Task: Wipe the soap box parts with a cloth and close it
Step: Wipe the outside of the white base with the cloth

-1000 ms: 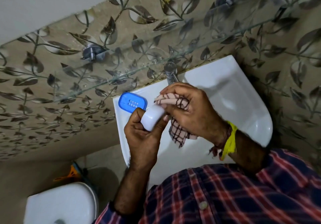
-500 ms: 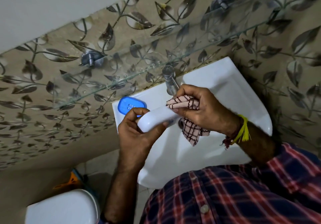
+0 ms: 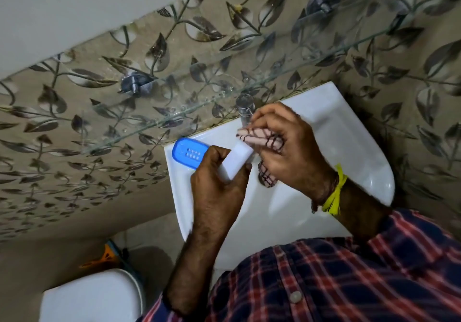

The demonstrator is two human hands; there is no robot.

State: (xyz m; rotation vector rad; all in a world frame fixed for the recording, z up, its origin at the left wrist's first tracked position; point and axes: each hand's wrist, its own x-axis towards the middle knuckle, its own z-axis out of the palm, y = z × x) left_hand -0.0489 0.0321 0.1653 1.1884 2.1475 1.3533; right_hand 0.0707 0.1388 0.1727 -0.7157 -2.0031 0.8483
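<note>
Over the washbasin (image 3: 349, 132) I see my left hand (image 3: 217, 192) gripping the white soap-box part (image 3: 237, 159) while my right hand (image 3: 287, 152) pinches the checked cloth (image 3: 259, 138) against it, the blue soap-box part (image 3: 189, 153) lying at the basin's back-left corner.

Soap box part (image 3: 238, 160) held over sink (image 3: 349, 132), cloth (image 3: 262, 139) at its right end. Slotted tray (image 3: 190, 153) on sink's left rim; tap (image 3: 245, 108) at far edge.

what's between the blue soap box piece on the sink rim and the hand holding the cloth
In the head view, the left hand gripping the white soap box part lies between the blue part and the right hand.
</note>
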